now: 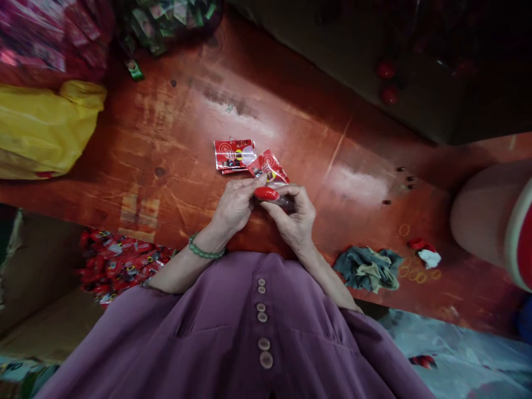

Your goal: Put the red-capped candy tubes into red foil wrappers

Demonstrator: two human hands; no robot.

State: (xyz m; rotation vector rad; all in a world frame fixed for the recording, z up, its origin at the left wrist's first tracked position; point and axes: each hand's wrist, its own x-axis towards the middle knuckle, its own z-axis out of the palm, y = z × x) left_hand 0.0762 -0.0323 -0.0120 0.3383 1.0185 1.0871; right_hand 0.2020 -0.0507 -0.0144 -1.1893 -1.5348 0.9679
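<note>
Both my hands meet above the middle of the table. Between the thumb and fingers of my right hand (296, 217) is a small oval object with a glossy red top (266, 193) and a darker side; its kind is unclear. My left hand (236, 206), with a green bead bracelet at the wrist, is closed, its fingertips at the near edge of a shiny red printed packet (269, 165). Part of that packet is hidden by the fingers. Just beyond my left hand lies a small stack of matching flat red packets (235, 154).
At left, a cardboard box (45, 277) holds many red packets (120, 263). A yellow bag (45, 130) and a pink bag (54, 44) stand at upper left. Right of me are a crumpled grey cloth (368, 269), rubber bands (411, 272) and a pale bucket (477, 210).
</note>
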